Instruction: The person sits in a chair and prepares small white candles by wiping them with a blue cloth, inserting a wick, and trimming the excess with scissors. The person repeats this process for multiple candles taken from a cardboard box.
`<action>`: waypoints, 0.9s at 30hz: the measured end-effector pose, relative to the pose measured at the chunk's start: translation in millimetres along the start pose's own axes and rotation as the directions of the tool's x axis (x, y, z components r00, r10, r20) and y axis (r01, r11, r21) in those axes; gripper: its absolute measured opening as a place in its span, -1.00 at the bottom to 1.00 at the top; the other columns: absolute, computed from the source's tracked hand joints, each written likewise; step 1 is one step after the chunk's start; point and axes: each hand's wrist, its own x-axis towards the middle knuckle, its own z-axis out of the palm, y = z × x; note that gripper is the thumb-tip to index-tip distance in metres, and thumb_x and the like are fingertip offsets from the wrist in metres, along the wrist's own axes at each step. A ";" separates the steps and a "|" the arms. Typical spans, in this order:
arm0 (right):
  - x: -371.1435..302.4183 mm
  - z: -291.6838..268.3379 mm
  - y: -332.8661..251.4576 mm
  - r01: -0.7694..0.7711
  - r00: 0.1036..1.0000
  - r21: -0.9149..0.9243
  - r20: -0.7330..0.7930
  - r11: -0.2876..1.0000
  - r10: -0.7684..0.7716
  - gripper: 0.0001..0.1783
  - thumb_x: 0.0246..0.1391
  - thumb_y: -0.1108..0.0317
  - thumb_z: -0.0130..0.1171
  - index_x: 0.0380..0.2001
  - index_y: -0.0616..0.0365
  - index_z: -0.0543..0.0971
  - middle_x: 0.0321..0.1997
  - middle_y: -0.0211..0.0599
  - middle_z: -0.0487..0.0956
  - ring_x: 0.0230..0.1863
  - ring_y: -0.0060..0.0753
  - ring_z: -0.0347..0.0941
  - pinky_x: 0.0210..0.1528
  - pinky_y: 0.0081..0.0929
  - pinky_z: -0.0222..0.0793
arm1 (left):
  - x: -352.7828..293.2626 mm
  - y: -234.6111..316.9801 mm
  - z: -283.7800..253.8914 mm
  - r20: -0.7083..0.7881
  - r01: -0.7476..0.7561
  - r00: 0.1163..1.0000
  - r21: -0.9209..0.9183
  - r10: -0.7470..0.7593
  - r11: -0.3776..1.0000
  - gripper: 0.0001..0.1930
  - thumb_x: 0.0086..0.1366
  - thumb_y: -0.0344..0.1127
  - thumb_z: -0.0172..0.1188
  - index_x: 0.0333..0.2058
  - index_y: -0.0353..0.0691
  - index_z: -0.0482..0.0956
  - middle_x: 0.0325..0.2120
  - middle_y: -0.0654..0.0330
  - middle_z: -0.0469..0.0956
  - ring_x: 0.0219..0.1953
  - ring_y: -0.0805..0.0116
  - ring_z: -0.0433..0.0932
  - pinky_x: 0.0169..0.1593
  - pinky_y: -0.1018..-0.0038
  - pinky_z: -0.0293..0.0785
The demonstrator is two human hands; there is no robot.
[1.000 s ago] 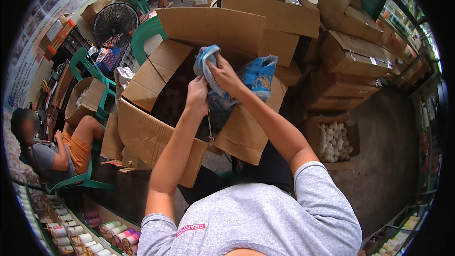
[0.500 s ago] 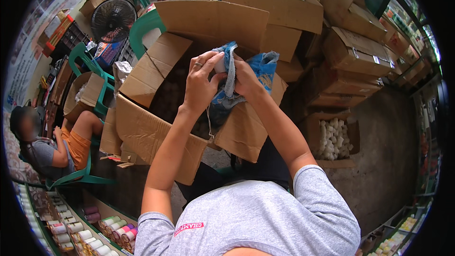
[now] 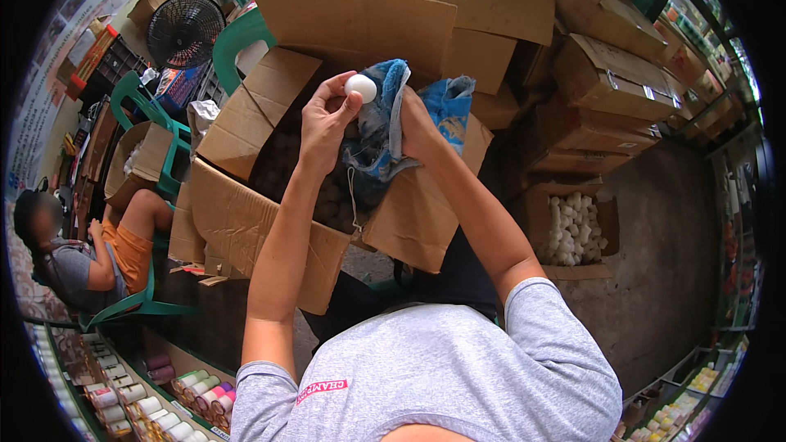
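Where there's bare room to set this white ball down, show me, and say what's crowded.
The floor on the right is bare between the carton of white pieces, the stacked cartons and the right-hand shelving. The open carton is crowded: above it are the left hand with the white ball and the right hand with the blue cloth.

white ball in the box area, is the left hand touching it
Touching. The head view shows the left hand holding the white ball at its left side, the thumb overlapping its lower edge.
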 end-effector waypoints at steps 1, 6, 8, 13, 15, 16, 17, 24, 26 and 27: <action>0.2 2.5 0.7 0.042 0.998 -0.044 0.058 0.998 -0.039 -0.68 0.31 0.17 -0.07 -0.08 0.14 0.51 -0.26 -0.36 0.56 -0.33 -0.51 0.49 -0.31 -0.54 0.49 | -0.7 -1.9 -2.7 -0.066 -0.044 0.997 0.007 0.044 0.999 -0.42 0.06 -0.10 0.48 -0.03 -0.31 0.51 -0.21 0.27 0.52 -0.20 0.60 0.48 -0.10 0.61 0.49; 8.8 11.4 6.9 0.522 0.844 -0.295 0.314 0.800 -0.435 -0.73 0.36 0.33 -0.13 -0.07 0.24 0.48 -0.27 -0.42 0.53 -0.29 -0.65 0.41 -0.21 -0.64 0.41 | -0.2 4.7 7.9 -0.105 -0.275 0.950 0.167 0.295 0.947 -0.51 -0.01 -0.19 0.53 -0.20 -0.30 0.50 -0.27 0.23 0.54 -0.30 0.56 0.51 -0.20 0.60 0.52; 8.1 9.6 4.5 0.533 0.841 -0.322 0.301 0.782 -0.450 -0.85 0.30 0.48 -0.07 -0.19 0.27 0.49 -0.31 -0.44 0.52 -0.27 -0.70 0.37 -0.18 -0.65 0.36 | 0.0 9.6 6.6 -0.068 -0.330 0.927 0.328 0.370 0.885 -0.55 0.01 -0.24 0.51 -0.21 -0.30 0.48 -0.27 0.22 0.54 -0.30 0.54 0.52 -0.19 0.59 0.52; 18.4 12.5 -30.5 0.696 0.702 -0.575 0.420 0.429 -0.576 -0.95 0.18 0.57 0.01 -0.32 0.26 0.47 -0.35 -0.34 0.54 -0.32 -0.54 0.48 -0.22 -0.63 0.38 | -1.0 38.6 0.1 0.001 -0.211 0.971 0.463 0.238 0.861 -0.69 0.21 -0.26 0.34 -0.18 -0.28 0.48 -0.32 0.24 0.53 -0.25 0.50 0.55 -0.15 0.57 0.51; 19.9 18.8 -64.9 0.720 0.607 -0.656 0.435 0.227 -0.665 -0.94 0.12 0.55 0.07 -0.31 0.25 0.48 -0.35 -0.27 0.55 -0.27 -0.37 0.52 -0.17 -0.51 0.40 | -6.4 53.6 -0.4 -0.077 -0.031 0.996 0.291 0.055 0.956 -0.70 0.28 -0.15 0.25 -0.18 -0.26 0.50 -0.37 0.24 0.54 -0.30 0.48 0.58 -0.22 0.57 0.53; 21.1 17.7 -81.3 0.698 0.563 -0.702 0.417 0.141 -0.713 -0.90 0.07 0.52 0.12 -0.30 0.24 0.49 -0.34 -0.24 0.56 -0.19 -0.26 0.53 -0.11 -0.40 0.42 | -9.8 53.8 -11.2 -0.101 0.046 0.995 0.188 -0.027 0.981 -0.70 0.27 -0.15 0.24 -0.19 -0.26 0.50 -0.36 0.23 0.55 -0.32 0.48 0.58 -0.25 0.58 0.53; 25.1 3.7 -92.8 0.608 0.547 -0.773 0.572 -0.180 -0.611 -0.89 0.07 0.48 0.14 -0.30 0.22 0.51 -0.33 -0.23 0.56 -0.13 -0.21 0.50 -0.07 -0.31 0.39 | -11.5 51.9 -28.0 -0.108 0.122 0.988 0.075 -0.114 0.990 -0.70 0.26 -0.14 0.24 -0.20 -0.25 0.51 -0.36 0.21 0.55 -0.34 0.48 0.58 -0.27 0.59 0.53; -55.1 34.3 -36.7 0.516 0.826 -0.659 0.552 -0.548 0.114 -0.66 0.15 0.07 0.09 -0.42 0.09 0.68 -0.32 -0.26 0.60 -0.01 -0.14 0.40 0.05 -0.16 0.23 | -55.0 45.8 -67.2 -0.039 0.402 0.878 0.601 -0.477 0.691 -0.76 0.23 -0.18 0.24 -0.37 -0.28 0.58 -0.56 0.27 0.51 -0.53 0.59 0.47 -0.60 0.65 0.37; -75.2 46.7 0.0 0.486 0.841 -0.721 0.234 -0.493 0.487 -0.60 0.13 0.00 0.09 -0.46 0.07 0.70 -0.41 -0.24 0.62 -0.05 -0.15 0.42 0.06 -0.14 0.20 | -55.8 43.5 -67.6 -0.019 0.296 0.925 0.665 -0.381 0.686 -0.77 0.25 -0.21 0.23 -0.34 -0.30 0.59 -0.55 0.28 0.51 -0.53 0.61 0.46 -0.59 0.65 0.37; -76.0 47.2 13.6 0.505 0.814 -0.751 0.250 -0.425 0.525 -0.66 0.10 0.08 0.14 -0.47 0.12 0.69 -0.46 -0.22 0.61 -0.14 -0.18 0.46 0.00 -0.19 0.24 | -51.6 44.4 -67.1 -0.002 0.278 0.935 0.623 -0.354 0.731 -0.78 0.27 -0.23 0.22 -0.32 -0.31 0.59 -0.54 0.29 0.50 -0.51 0.61 0.46 -0.59 0.65 0.38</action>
